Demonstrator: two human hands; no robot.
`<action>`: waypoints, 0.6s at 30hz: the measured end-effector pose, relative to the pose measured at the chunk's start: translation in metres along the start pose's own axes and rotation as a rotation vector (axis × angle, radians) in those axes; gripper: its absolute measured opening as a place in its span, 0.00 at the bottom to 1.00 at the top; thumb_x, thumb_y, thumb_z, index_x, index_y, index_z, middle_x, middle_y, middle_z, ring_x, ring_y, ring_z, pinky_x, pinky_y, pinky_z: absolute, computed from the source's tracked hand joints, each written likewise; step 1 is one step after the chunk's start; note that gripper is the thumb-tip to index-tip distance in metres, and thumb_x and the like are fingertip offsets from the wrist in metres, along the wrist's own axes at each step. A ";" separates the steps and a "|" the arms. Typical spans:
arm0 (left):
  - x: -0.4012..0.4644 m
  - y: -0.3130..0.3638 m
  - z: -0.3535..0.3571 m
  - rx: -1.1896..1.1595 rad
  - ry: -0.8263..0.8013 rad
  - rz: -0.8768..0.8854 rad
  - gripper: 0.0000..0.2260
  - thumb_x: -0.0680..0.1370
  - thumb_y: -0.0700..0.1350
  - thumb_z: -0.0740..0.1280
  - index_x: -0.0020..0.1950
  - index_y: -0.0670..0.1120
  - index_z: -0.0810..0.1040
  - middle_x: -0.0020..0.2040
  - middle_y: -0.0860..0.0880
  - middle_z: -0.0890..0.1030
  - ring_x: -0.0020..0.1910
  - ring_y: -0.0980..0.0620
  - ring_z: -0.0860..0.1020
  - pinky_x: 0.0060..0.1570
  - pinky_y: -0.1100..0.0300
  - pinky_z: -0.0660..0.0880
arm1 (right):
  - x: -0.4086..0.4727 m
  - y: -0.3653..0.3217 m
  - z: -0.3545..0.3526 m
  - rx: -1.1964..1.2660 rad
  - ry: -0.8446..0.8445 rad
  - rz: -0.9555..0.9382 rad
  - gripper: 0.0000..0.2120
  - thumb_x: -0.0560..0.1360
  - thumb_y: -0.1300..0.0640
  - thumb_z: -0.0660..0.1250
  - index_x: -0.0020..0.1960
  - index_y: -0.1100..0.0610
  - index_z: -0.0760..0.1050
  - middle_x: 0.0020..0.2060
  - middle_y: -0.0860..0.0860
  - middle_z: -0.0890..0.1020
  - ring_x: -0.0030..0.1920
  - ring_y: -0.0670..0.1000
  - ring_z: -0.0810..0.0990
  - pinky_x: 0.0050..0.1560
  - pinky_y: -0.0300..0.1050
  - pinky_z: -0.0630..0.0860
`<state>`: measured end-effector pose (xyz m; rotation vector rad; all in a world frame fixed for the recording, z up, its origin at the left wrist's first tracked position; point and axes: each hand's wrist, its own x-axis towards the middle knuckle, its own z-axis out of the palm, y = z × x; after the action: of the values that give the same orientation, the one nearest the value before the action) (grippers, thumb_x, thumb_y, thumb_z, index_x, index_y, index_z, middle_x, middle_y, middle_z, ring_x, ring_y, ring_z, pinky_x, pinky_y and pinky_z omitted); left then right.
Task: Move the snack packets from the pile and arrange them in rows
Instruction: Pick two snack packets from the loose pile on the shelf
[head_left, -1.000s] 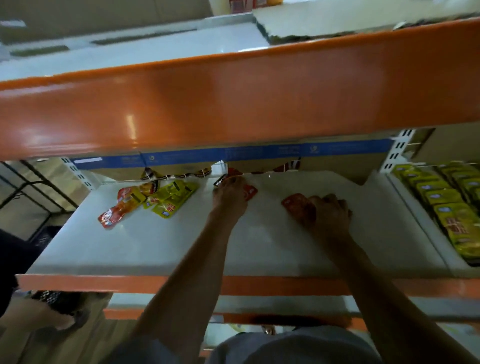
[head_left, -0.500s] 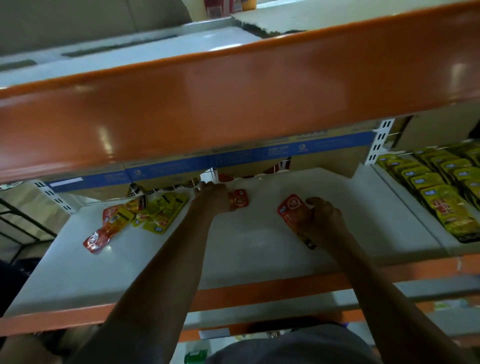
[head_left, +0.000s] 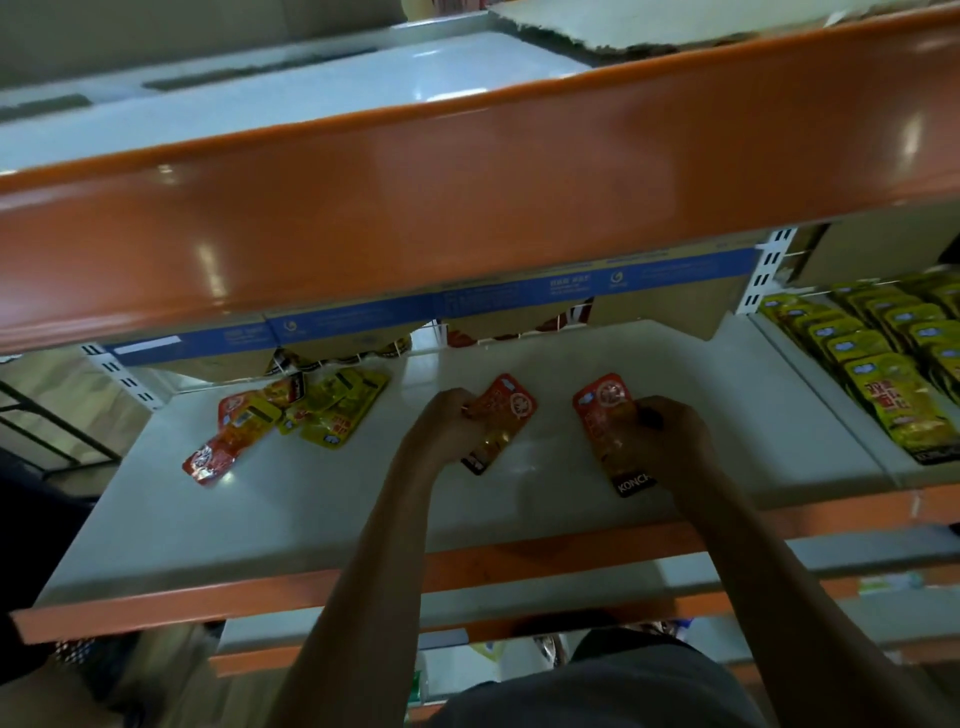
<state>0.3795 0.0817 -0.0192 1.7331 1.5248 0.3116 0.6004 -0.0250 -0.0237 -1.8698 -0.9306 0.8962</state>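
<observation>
While both hands are working mid-shelf, the left hand (head_left: 441, 421) is pinching an orange packet (head_left: 500, 420) with curled fingers, and the right hand (head_left: 670, 436) is gripping another orange packet (head_left: 610, 428), its dark end pointing toward the shelf's (head_left: 311, 514) front edge. The pile (head_left: 291, 415) of orange and yellow packets is lying well apart to the left, near the back. These slick pouches are likely to slide or skew as they are being set down, spoiling a row. The right packet is sitting nearer the front lip, so a careless push is risking a drop. Overhead, the orange beam (head_left: 467, 208) is limiting lift; bare shelf is lying open between the hands and the front edge, while yellow packets (head_left: 893, 364) are filling the neighbouring shelf.
</observation>
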 end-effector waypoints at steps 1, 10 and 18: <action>-0.008 0.005 0.002 -0.074 -0.004 0.008 0.13 0.77 0.49 0.70 0.59 0.44 0.80 0.52 0.45 0.83 0.46 0.50 0.82 0.46 0.54 0.79 | -0.003 -0.001 -0.003 0.041 0.027 0.001 0.06 0.78 0.54 0.69 0.51 0.56 0.78 0.46 0.55 0.81 0.42 0.52 0.79 0.38 0.43 0.74; -0.044 0.038 0.032 -0.573 -0.206 -0.019 0.11 0.76 0.45 0.73 0.58 0.50 0.80 0.55 0.48 0.84 0.53 0.48 0.83 0.56 0.49 0.80 | -0.045 -0.007 -0.046 0.296 0.175 0.048 0.09 0.77 0.57 0.69 0.57 0.56 0.78 0.46 0.53 0.84 0.43 0.53 0.85 0.45 0.51 0.82; -0.055 0.072 0.076 -0.627 -0.376 0.000 0.10 0.76 0.43 0.72 0.57 0.46 0.80 0.55 0.46 0.84 0.53 0.45 0.83 0.56 0.47 0.80 | -0.075 0.017 -0.094 0.364 0.327 0.077 0.06 0.77 0.56 0.70 0.53 0.54 0.79 0.45 0.52 0.85 0.43 0.53 0.86 0.45 0.52 0.83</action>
<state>0.4674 0.0035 -0.0027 1.2074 1.0095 0.3878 0.6493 -0.1292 0.0145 -1.6761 -0.4642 0.7192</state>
